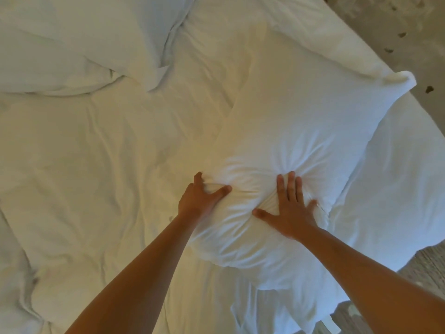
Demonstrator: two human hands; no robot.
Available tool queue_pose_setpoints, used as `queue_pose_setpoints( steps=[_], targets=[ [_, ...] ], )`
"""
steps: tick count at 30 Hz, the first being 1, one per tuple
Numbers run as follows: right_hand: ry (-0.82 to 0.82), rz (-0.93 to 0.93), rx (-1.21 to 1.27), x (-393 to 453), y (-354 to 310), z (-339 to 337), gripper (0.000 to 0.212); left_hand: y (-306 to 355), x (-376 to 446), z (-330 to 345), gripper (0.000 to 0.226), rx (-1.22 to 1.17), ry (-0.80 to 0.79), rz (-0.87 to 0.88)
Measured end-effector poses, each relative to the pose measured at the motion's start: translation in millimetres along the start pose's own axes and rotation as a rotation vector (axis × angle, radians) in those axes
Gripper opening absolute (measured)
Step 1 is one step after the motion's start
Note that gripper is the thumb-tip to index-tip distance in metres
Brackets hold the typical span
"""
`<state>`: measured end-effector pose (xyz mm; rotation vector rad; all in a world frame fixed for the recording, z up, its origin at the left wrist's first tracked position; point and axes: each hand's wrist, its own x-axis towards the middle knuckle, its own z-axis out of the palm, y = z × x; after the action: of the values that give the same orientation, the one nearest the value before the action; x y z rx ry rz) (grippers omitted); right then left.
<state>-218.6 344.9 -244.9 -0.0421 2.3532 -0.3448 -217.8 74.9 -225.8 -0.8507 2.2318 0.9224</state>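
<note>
My left hand grips the pillow at its edge, my right hand presses flat; pushing evenly should spread the filling

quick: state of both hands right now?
Left hand: grips the pillow at its edge.
Right hand: open, fingers straight, pressing flat on the pillow.
</note>
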Motion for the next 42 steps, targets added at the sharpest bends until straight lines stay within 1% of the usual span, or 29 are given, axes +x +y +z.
queue_pose_setpoints(
  steps=[3,8,11,14,16,18,21,24,27,29,30,32,34,35,37,40,42],
  targets=[
    [-0.012,0.007,0.008,6,1,3,0.130,-1,3,4,0.116,-0.053,0.001,0.003],
    [-0.096,0.038,0.020,16,-1,-6,0.127,2,-8,6,0.100,-0.040,0.037,0.021],
    [-0.111,0.038,0.022,7,-1,-14,0.131,9,-26,3,0.093,-0.026,0.074,0.052],
    [-0.084,0.014,0.003,-20,2,-26,0.138,20,-56,-10,0.077,-0.048,0.100,0.114],
    [-0.038,0.008,0.023,-47,3,-39,0.140,30,-80,-23,0.069,-0.048,0.101,0.192],
    [0.052,-0.009,0.037,-80,3,-55,0.137,40,-108,-37,0.065,-0.016,0.091,0.294],
    [0.226,-0.132,0.033,-130,-5,-82,0.115,54,-157,-63,0.058,0.028,0.086,0.413],
    [0.405,-0.286,0.058,-176,-31,-109,0.099,53,-208,-99,0.056,0.173,0.121,0.521],
    [0.578,-0.456,0.158,-216,-75,-130,0.093,24,-254,-139,0.060,0.412,0.155,0.605],
    [0.594,-0.580,0.099,-236,-107,-140,0.098,-8,-280,-165,0.063,0.554,0.156,0.656],
    [0.562,-0.650,0.021,-244,-123,-143,0.103,-26,-292,-177,0.064,0.614,0.154,0.681],
    [0.445,-0.786,-0.162,-254,-157,-139,0.112,-67,-313,-201,0.064,0.691,0.160,0.742],
    [0.325,-0.867,-0.302,-259,-188,-121,0.112,-107,-329,-217,0.063,0.708,0.199,0.782],
    [0.295,-0.880,-0.339,-260,-202,-109,0.107,-127,-334,-223,0.062,0.694,0.221,0.761],
    [0.296,-0.910,-0.406,-259,-224,-85,0.093,-163,-338,-227,0.058,0.638,0.244,0.664],
    [0.275,-0.902,-0.524,-253,-237,-61,0.080,-207,-338,-216,0.050,0.583,0.245,0.507],
    [0.265,-0.879,-0.494,-253,-239,-51,0.071,-227,-341,-203,0.047,0.524,0.307,0.451]
  ],
)
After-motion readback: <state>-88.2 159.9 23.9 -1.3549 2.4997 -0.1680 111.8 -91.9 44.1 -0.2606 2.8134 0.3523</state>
